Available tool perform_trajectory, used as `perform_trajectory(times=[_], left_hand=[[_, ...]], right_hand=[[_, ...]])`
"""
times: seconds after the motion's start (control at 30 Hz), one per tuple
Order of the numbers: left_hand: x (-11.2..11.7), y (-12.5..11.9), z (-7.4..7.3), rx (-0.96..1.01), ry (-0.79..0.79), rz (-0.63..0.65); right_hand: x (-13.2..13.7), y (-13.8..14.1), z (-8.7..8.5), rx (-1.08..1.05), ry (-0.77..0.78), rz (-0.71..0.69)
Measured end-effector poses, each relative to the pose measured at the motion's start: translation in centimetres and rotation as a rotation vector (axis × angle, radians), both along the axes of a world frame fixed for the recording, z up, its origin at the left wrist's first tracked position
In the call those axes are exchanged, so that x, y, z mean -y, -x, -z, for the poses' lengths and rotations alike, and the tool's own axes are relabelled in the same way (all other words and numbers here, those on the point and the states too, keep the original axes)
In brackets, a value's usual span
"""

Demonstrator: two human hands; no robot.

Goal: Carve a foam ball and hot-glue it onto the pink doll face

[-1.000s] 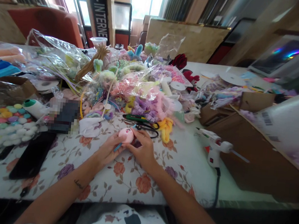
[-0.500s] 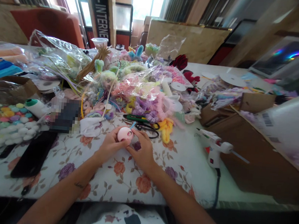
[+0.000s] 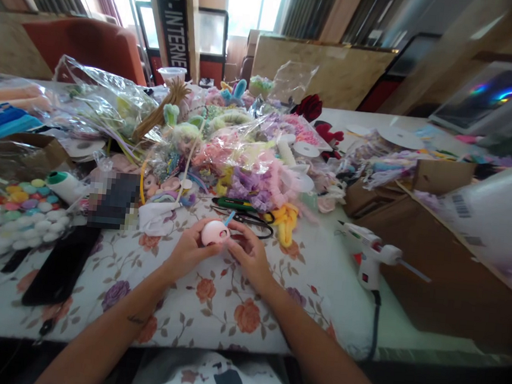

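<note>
Between my two hands is a small, round, pale pink doll head (image 3: pixel 215 232) with dark reddish eyes. My left hand (image 3: pixel 191 247) wraps round its left side, thumb along the bottom. The fingers and thumb of my right hand (image 3: pixel 248 252) close on its right side, covering part of the face. A short light-blue strip (image 3: pixel 230 218) sticks up at the head's upper right, by my right fingertips. Just beyond the hands lie dark-handled scissors (image 3: pixel 262 223) and a green and black pen-like tool (image 3: pixel 236 204).
A white glue gun (image 3: pixel 370 256) stands at right beside a cardboard box (image 3: pixel 432 273). A black phone (image 3: pixel 58 270) and bagged pompoms (image 3: pixel 29 220) lie at left. Yellow fuzzy stems (image 3: pixel 285 223) and a heap of craft materials (image 3: pixel 237 148) spread behind, on a floral tablecloth (image 3: pixel 173 322).
The doll head has turned slightly to the right, so less of its face shows. My right fingers have shifted a little on it. The view has moved slightly.
</note>
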State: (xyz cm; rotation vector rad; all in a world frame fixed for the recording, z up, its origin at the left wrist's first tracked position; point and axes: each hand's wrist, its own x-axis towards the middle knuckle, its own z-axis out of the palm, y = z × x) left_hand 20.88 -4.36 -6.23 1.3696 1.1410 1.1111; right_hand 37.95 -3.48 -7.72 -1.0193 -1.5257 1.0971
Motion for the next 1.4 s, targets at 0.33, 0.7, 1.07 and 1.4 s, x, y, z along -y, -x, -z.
perform_trajectory(times=[0.33, 0.7, 1.07, 1.4], left_hand=[[0.5, -0.4, 0.0, 0.128, 0.025, 0.158], [0.5, -0.4, 0.2, -0.021, -0.014, -0.036], [0.6, 0.0, 0.7, -0.274, -0.19, -0.142], [-0.1, 0.8, -0.3, -0.209, -0.267, -0.006]], right_hand=[[-0.5, -0.8, -0.8, -0.233, 0.277, -0.19], [-0.4, -0.8, -0.7, -0.087, 0.175, -0.094], [-0.6, -0.9, -0.5, -0.065, 0.108, -0.13], [-0.4, -1.0, -0.9, 0.104, 0.047, -0.074]])
